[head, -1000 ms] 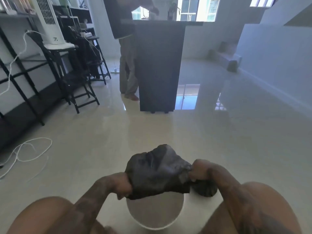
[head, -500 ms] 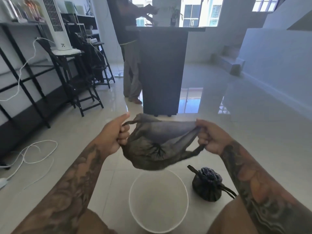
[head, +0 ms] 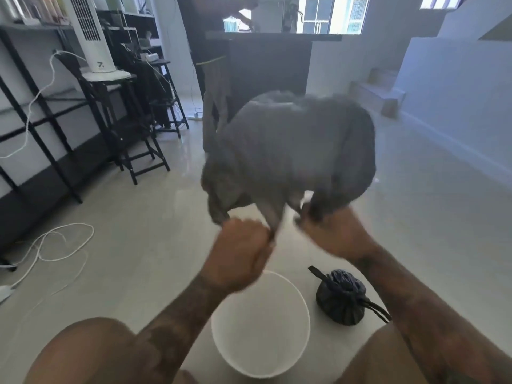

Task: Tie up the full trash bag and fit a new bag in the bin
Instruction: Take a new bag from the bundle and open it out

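Nearest, a white bin (head: 260, 325) stands open on the tiled floor (head: 138, 259), with a tied full bag (head: 342, 297) just beside it on the right. Above the bin, the left hand (head: 238, 253) and right hand (head: 332, 234) each grip the edge of a new bag (head: 291, 151), which billows, blurred, above the 2 fists. Beyond stand a dark counter (head: 271, 67) and another person (head: 210, 51).

Both forearms were bare, without sleeves, and covered in dark tattoo work that ran from the wrists up towards the elbows. The left hand (head: 240, 245) and the right hand (head: 336, 234) wore no gloves. Both knees were bare, too.
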